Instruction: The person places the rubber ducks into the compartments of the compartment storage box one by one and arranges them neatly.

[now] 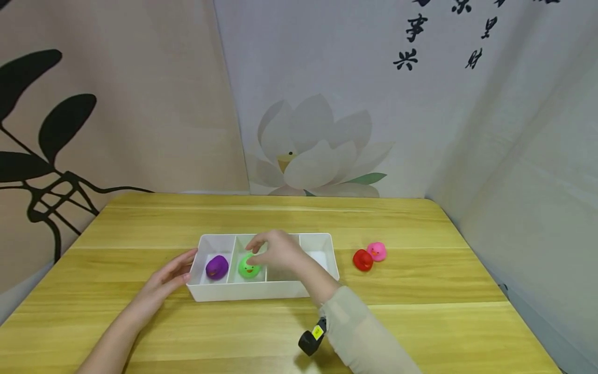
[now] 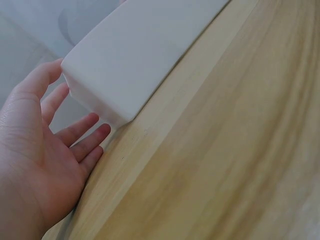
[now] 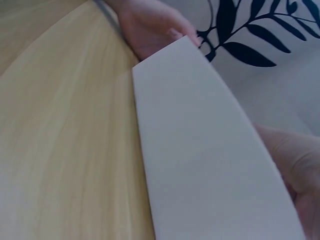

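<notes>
A white divided box (image 1: 252,293) lies lengthwise on the table. In its leftmost compartment is a purple rubber duck (image 1: 217,267), and the compartment beside it holds a green rubber duck (image 1: 249,269). My right hand (image 1: 280,253) reaches over the box, thumb and index finger spread apart with the thumb overlapping the green duck's top. At the box's left end, my left hand (image 1: 164,279) rests its thumb and fingertips against the wall. The left wrist view shows that hand (image 2: 47,150) with fingers loosely extended. In the right wrist view the box wall (image 3: 200,145) hides most of the right hand (image 3: 295,165).
Right of the box, a red rubber duck (image 1: 363,260) and a pink rubber duck (image 1: 376,251) sit close together on the wooden table (image 1: 420,322). A black wrist camera (image 1: 312,337) hangs under the right sleeve. Printed curtains (image 1: 317,62) stand behind the table's far edge.
</notes>
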